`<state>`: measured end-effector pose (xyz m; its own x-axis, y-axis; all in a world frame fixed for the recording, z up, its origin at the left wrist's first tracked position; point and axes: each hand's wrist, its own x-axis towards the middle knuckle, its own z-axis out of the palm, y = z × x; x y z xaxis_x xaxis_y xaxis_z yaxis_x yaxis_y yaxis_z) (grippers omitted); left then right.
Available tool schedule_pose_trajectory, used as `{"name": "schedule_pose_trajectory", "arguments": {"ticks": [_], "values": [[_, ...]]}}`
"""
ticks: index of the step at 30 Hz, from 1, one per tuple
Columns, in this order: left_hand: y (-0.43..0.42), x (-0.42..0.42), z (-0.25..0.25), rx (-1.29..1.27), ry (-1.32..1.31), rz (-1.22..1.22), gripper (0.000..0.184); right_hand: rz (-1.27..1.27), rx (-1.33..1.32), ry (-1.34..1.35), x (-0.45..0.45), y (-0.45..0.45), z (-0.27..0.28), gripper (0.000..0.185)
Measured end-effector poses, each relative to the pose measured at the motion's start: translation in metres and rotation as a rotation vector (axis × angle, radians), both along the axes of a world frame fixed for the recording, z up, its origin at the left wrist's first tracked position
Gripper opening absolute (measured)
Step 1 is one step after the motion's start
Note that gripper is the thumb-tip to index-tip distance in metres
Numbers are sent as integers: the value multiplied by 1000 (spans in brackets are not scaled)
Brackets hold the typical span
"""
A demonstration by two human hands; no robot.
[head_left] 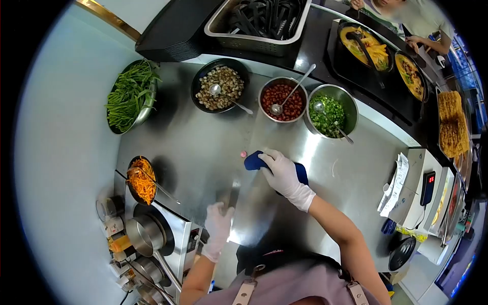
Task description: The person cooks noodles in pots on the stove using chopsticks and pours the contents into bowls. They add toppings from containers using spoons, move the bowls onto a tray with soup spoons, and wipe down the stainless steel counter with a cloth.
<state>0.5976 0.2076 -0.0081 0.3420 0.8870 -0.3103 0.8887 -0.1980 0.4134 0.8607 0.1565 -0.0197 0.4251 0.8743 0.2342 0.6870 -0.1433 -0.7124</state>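
Observation:
My right hand (284, 175), in a white glove, is closed on a dark blue cloth (252, 161) pressed on the steel counter (193, 147). Part of the cloth shows on either side of the hand. Just beyond its left end lies a small pink piece (243, 154), too small to name. Over the counter's near edge is my left hand (218, 221), also gloved and slightly blurred. Its thumb and fingers are apart, and nothing shows between them. To its upper left stands a black bowl of shredded orange vegetable (142, 180) with tongs resting across it.
Along the back are bowls of greens (129, 96), clams (221, 86), red beans (290, 99) and chopped green onion (330, 112). A steel pan (145, 236) stands lower left. Black pans of food (366, 46) sit on the upper shelf. People are beyond it.

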Motion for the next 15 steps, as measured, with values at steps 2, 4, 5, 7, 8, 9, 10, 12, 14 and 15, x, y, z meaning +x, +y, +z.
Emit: {"name": "schedule_pose_trajectory", "arguments": {"ticks": [2, 4, 5, 7, 8, 9, 10, 12, 14, 15], "values": [[-17, -31, -18, 41, 30, -18, 33, 32, -1, 6, -5, 16, 4, 36], [-23, -46, -37, 80, 61, -32, 33, 297, -120, -301, -14, 34, -2, 32], [-25, -52, -44, 13, 18, -13, 32, 403, -102, -418, -19, 40, -12, 33], [-27, -51, -49, -8, -103, 48, 25, 369, -152, -458, -33, 46, -37, 35], [-25, -51, -49, -9, -103, 54, 25, 336, -205, -494, -38, 48, -42, 37], [-23, -52, -49, -40, -131, 99, 21, 342, -164, -547, -39, 48, -48, 40], [-23, -52, -49, -71, -158, 143, 17, 351, -164, -548, -40, 47, -54, 40], [-22, -54, -52, -65, -182, 155, 15, 272, -201, -615, -42, 43, -58, 40], [-21, -53, -51, -55, -206, 162, 13, 242, -202, -647, -41, 37, -58, 40], [-21, -52, -49, -63, -204, 180, 13, 207, -200, -677, -41, 35, -57, 41]]}}
